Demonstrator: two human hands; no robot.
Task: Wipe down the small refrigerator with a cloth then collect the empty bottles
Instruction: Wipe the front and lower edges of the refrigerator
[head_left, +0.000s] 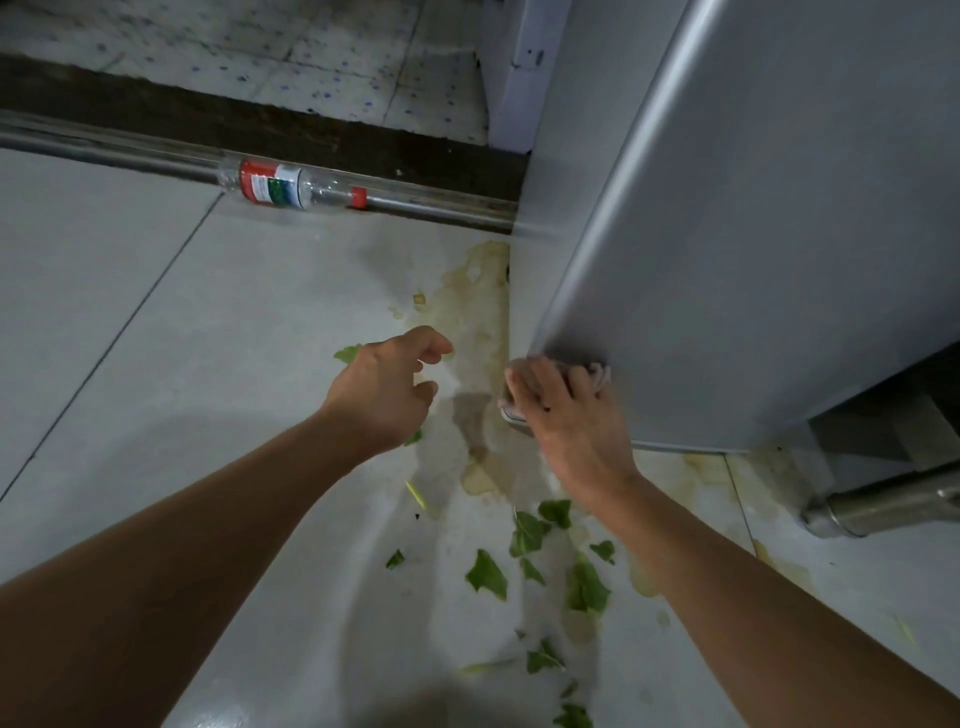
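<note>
Head view: pale tiled floor (130, 322) strewn with green leaf scraps (540, 551) and yellowish stains. Right hand (566, 415) presses a crumpled pinkish cloth (595, 375) against the silver refrigerator's (753, 234) lower near corner; left hand (387, 387) hangs loosely curled, empty. Wiping appears underway; the clear red-labelled plastic bottle (291, 184), far left, remains uncollected.

Grey refrigerator (753, 208), upright on floor, door closed. Pale cloth (592, 375) pressed against lower corner. Clear red-capped bottle (291, 186) on its side beside floor rail.
</note>
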